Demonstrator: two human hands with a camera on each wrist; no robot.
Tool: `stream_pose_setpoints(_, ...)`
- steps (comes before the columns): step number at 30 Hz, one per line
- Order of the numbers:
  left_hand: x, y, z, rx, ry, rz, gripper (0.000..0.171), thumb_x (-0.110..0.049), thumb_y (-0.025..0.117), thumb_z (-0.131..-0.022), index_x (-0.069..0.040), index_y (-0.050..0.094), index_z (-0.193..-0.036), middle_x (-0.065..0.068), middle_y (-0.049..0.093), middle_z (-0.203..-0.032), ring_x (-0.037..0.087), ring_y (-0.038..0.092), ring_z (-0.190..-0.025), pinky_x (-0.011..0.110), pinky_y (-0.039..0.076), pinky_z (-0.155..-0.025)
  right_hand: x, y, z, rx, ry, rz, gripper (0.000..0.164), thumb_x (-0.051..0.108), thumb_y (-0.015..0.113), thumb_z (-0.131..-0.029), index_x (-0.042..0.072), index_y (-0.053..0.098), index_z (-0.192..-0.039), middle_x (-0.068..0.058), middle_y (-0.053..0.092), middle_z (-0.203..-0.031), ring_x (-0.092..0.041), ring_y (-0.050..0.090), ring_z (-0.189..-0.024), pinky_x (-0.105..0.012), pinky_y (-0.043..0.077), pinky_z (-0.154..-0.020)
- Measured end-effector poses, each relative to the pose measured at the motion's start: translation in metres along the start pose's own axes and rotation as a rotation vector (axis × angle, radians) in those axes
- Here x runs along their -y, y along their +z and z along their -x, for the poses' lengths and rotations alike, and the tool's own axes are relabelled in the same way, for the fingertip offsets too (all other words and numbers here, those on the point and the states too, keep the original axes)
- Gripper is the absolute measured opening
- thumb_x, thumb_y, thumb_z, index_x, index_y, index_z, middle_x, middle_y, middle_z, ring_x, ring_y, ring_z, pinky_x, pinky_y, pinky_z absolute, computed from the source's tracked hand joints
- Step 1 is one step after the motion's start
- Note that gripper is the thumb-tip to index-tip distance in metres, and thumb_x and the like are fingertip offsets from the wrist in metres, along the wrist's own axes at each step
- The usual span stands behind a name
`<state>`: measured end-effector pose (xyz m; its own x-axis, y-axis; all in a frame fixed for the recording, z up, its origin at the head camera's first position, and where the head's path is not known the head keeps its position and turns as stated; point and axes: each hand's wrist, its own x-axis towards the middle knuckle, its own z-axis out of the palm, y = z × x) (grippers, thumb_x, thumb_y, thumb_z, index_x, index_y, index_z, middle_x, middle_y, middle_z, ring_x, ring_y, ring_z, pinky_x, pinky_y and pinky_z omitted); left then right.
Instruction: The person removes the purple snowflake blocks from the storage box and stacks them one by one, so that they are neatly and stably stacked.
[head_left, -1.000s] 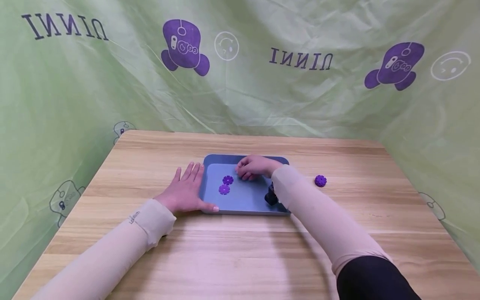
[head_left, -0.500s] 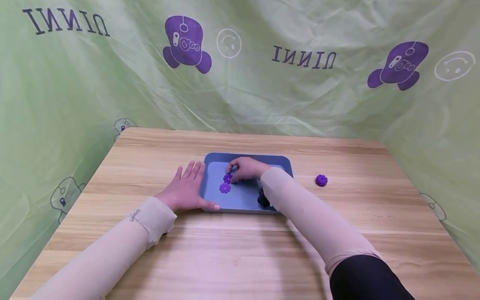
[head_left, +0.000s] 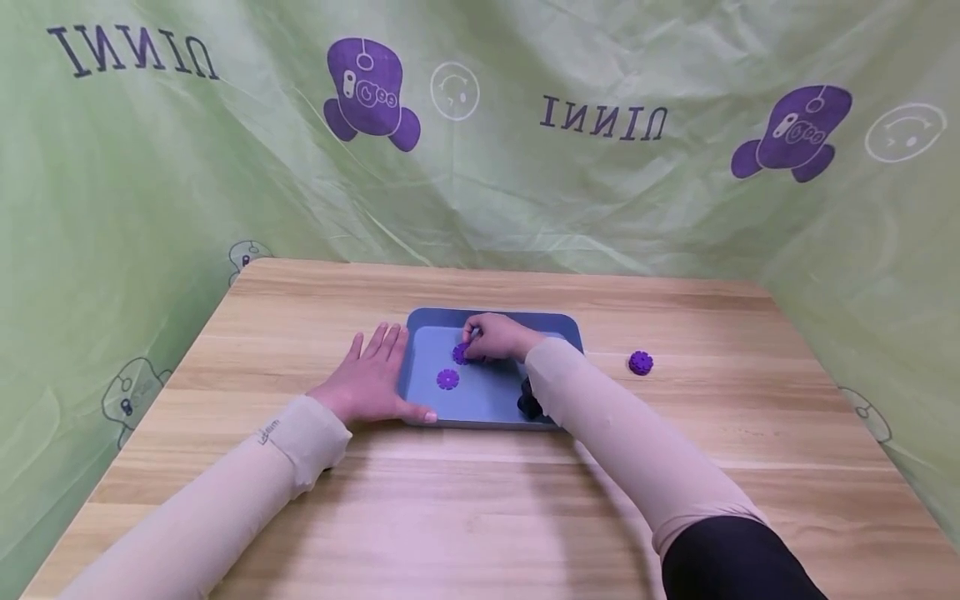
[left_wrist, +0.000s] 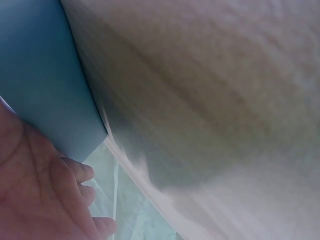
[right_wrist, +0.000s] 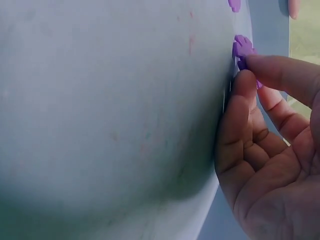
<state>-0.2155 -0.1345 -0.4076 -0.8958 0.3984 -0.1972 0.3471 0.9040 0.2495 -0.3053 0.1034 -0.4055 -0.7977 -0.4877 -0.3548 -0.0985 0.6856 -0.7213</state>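
My right hand [head_left: 501,337] reaches into the blue tray [head_left: 491,423] and pinches a purple snowflake disc [head_left: 460,354] at its edge with thumb and fingertips. In the right wrist view the notched rim of this snowflake disc [right_wrist: 243,46] sticks out past the fingers. A second, lighter purple disc [head_left: 447,380] lies flat on the tray floor just nearer to me. My left hand [head_left: 371,379] rests at the tray's left side with fingers spread, thumb over the front corner. In the left wrist view, its palm [left_wrist: 37,185] lies close along the tray's outer wall [left_wrist: 60,90].
A small stack of purple snowflake discs [head_left: 641,362] sits on the wooden table [head_left: 480,500] to the right of the tray. A black device [head_left: 529,402] shows under my right wrist. Green printed cloth [head_left: 480,200] hangs behind and at both sides.
My right hand has moved left to the upper disc and taken hold of it. That disc has shifted slightly right and away from the lower one. My left hand stays put.
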Motion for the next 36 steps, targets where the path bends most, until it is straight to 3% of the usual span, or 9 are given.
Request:
stream_pose_setpoints(4, 0.0, 0.0, 0.001, -0.009, 0.008, -0.003, 0.144, -0.084, 0.07, -0.071, 0.01, 0.009, -0.161, 0.029, 0.007, -0.168, 0.042, -0.001, -0.156, 0.063, 0.0, -0.123, -0.002, -0.003, 0.003, 0.005, 0.014, -0.048, 0.002, 0.006, 0.067, -0.099, 0.005, 0.065, -0.099, -0.007, 0.068, -0.087, -0.016, 0.063, -0.076, -0.026, 0.054, -0.069)
stream_pose_setpoints(20, 0.0, 0.0, 0.001, -0.009, 0.016, 0.014, 0.146, -0.087, 0.069, -0.07, 0.01, 0.008, -0.161, 0.028, 0.005, -0.169, 0.042, -0.003, -0.156, 0.062, -0.003, -0.122, -0.019, -0.044, 0.025, -0.016, 0.026, -0.246, 0.01, 0.001, 0.059, -0.103, -0.005, 0.066, -0.106, -0.012, 0.069, -0.095, -0.018, 0.064, -0.084, -0.03, 0.058, -0.079)
stream_pose_setpoints(31, 0.0, 0.001, 0.001, -0.006, 0.014, 0.016, 0.146, -0.087, 0.068, -0.07, 0.01, 0.008, -0.161, 0.028, 0.005, -0.169, 0.042, -0.002, -0.156, 0.062, -0.003, -0.123, -0.041, -0.066, 0.045, -0.054, 0.032, -0.291, 0.014, 0.004, 0.057, -0.104, -0.007, 0.063, -0.11, -0.007, 0.068, -0.091, -0.017, 0.063, -0.083, -0.033, 0.057, -0.082)
stream_pose_setpoints(36, -0.001, 0.0, 0.002, -0.011, 0.014, 0.016, 0.146, -0.087, 0.069, -0.07, 0.011, 0.009, -0.161, 0.028, 0.007, -0.168, 0.042, -0.002, -0.156, 0.062, -0.003, -0.122, -0.051, -0.078, 0.055, -0.118, 0.04, -0.278, 0.017, 0.007, 0.06, -0.104, -0.007, 0.064, -0.112, -0.005, 0.068, -0.089, -0.019, 0.063, -0.084, -0.035, 0.056, -0.081)
